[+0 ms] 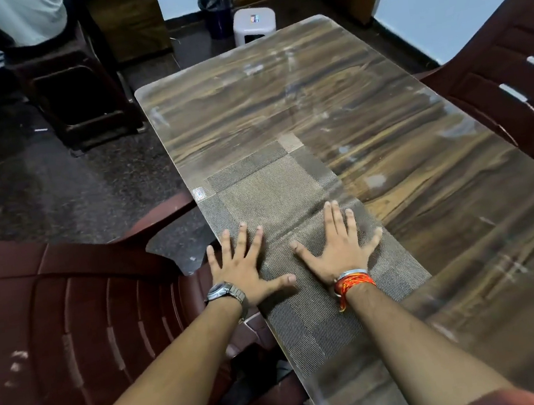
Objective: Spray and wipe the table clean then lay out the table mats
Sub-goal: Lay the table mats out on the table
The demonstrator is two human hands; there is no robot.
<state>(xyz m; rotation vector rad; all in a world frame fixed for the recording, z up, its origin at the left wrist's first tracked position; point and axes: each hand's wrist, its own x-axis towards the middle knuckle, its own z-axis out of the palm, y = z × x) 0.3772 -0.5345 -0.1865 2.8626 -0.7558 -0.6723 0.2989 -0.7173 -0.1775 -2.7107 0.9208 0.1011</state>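
The left hand (pixel 243 271) and right hand (pixel 335 247) are pressing flat, fingers spread and grasping nothing, on a woven table mat (pixel 278 194) lying along the near left edge of the bench (pixel 381 106), so wiping is seemingly finished and mat-laying is just beginning.

The label (pixel 199 194) on the table mat (pixel 274 194) is unreadable

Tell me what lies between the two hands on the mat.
Only the table mat itself: the left hand and right hand rest flat on it, fingers spread, and between the thumbs shows bare weave crossed by a crease, in the head view.
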